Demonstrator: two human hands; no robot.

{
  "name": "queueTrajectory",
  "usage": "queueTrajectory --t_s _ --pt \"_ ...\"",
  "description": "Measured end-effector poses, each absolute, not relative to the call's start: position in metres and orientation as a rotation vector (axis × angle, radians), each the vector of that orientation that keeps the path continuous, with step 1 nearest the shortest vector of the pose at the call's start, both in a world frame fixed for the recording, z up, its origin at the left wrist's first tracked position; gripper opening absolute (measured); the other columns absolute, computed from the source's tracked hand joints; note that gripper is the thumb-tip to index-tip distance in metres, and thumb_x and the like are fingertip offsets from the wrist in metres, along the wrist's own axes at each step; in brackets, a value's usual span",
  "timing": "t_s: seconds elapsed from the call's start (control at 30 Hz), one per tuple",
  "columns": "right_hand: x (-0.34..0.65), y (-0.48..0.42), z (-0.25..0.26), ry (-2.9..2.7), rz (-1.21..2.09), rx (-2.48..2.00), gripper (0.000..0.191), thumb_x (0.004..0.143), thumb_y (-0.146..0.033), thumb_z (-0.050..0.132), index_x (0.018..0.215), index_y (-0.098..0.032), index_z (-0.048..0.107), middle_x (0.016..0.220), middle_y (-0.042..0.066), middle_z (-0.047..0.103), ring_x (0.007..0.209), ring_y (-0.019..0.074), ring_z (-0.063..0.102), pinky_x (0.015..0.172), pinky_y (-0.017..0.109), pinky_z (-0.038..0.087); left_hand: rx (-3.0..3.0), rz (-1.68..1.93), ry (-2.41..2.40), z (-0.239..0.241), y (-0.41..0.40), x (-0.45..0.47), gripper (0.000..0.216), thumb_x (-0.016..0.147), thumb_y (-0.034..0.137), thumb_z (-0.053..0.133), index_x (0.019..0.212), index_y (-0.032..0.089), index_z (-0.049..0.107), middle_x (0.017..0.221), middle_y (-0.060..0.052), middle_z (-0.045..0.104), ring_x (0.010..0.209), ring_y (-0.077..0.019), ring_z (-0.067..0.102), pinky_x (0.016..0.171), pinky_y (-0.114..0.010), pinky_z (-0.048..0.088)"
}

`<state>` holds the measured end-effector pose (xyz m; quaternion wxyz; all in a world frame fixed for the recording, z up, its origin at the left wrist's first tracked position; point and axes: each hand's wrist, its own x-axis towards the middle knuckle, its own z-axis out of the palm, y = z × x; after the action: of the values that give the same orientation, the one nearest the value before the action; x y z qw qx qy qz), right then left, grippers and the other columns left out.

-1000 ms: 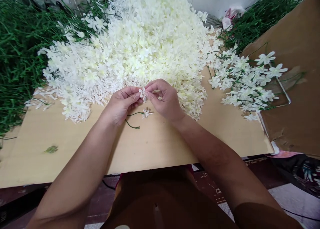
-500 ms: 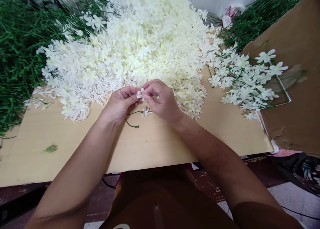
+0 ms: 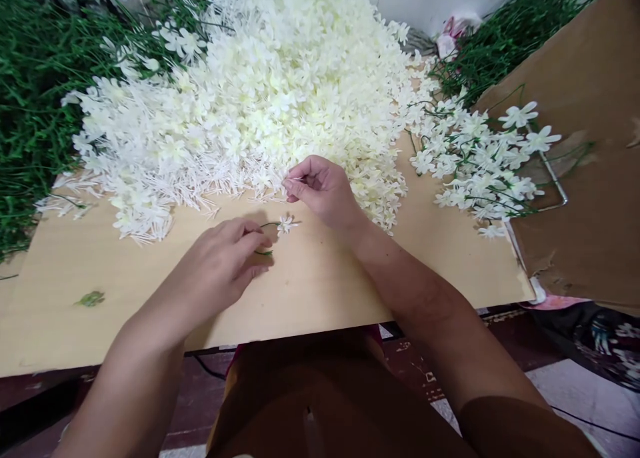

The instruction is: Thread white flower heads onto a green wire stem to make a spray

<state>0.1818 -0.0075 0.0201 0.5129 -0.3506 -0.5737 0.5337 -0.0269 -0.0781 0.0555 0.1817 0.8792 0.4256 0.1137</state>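
Flower sprig (image 3: 280, 228) lies on counter (image 3: 325, 285), light, thin stem bends easily; take by stem. Left hand (image 3: 220, 268) fingertips closing on stem. Right hand (image 3: 323, 188) pinches loose blossom (image 3: 295, 178) by pile (image 3: 260, 91).

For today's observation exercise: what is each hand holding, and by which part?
The right hand pinches a thin white floral piece between thumb and forefinger; which part cannot be told. The left hand touches the green stem of a small flower sprig.
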Motion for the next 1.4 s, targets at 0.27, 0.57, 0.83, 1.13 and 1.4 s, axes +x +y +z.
queueTrajectory --t_s 0.27,0.57,0.83,1.13,1.4 --pt "0.181 -0.009 0.020 -1.279 1.480 -0.814 0.046 0.062 -0.051 0.087 0.074 -0.018 0.058 0.068 -0.005 0.060 0.065 0.0078 0.062 0.071 0.027 0.061 2.538 0.349 1.275 0.039 -0.077 -0.024 0.017 0.087 0.013 0.046 0.078 0.019 0.060 0.082 -0.008 0.064 0.080 -0.0254 0.061 0.070 -0.038 0.042" --pt "0.182 -0.014 0.032 -1.218 1.676 -0.812 0.039 0.062 -0.043 0.090 0.075 -0.016 0.064 0.068 -0.002 0.067 0.066 0.0086 0.064 0.071 0.024 0.057 1.452 1.084 1.222 0.043 -0.040 -0.006 0.034 0.072 0.046 0.080 0.076 0.020 0.060 0.067 -0.001 0.062 0.065 -0.0144 0.058 0.064 -0.027 0.047" --pt "0.176 -0.010 0.021 -1.115 1.784 -0.844 0.049 0.051 -0.048 0.093 0.073 -0.016 0.063 0.066 -0.004 0.066 0.063 0.0069 0.063 0.071 0.023 0.058 1.161 1.125 1.166 0.026 -0.037 0.005 0.043 0.061 0.052 0.089 0.071 0.018 0.064 0.060 0.001 0.062 0.058 -0.0118 0.055 0.059 -0.025 0.047" --pt "0.174 -0.016 0.020 -1.334 1.482 -0.888 0.044 0.064 -0.051 0.085 0.075 -0.018 0.059 0.070 -0.002 0.063 0.067 0.0103 0.061 0.068 0.026 0.054 1.127 1.127 1.170 0.030 -0.037 0.008 0.044 0.058 0.050 0.090 0.069 0.018 0.063 0.059 0.001 0.061 0.055 -0.0113 0.053 0.057 -0.025 0.046" --pt "0.172 -0.023 0.020 -1.587 1.169 -0.886 0.032 0.078 -0.046 0.075 0.074 -0.021 0.055 0.076 0.000 0.060 0.074 0.0125 0.058 0.072 0.028 0.053 1.173 1.053 1.274 0.032 -0.037 0.008 0.028 0.063 0.032 0.084 0.067 0.018 0.060 0.060 0.001 0.059 0.055 -0.0100 0.049 0.052 -0.023 0.039"
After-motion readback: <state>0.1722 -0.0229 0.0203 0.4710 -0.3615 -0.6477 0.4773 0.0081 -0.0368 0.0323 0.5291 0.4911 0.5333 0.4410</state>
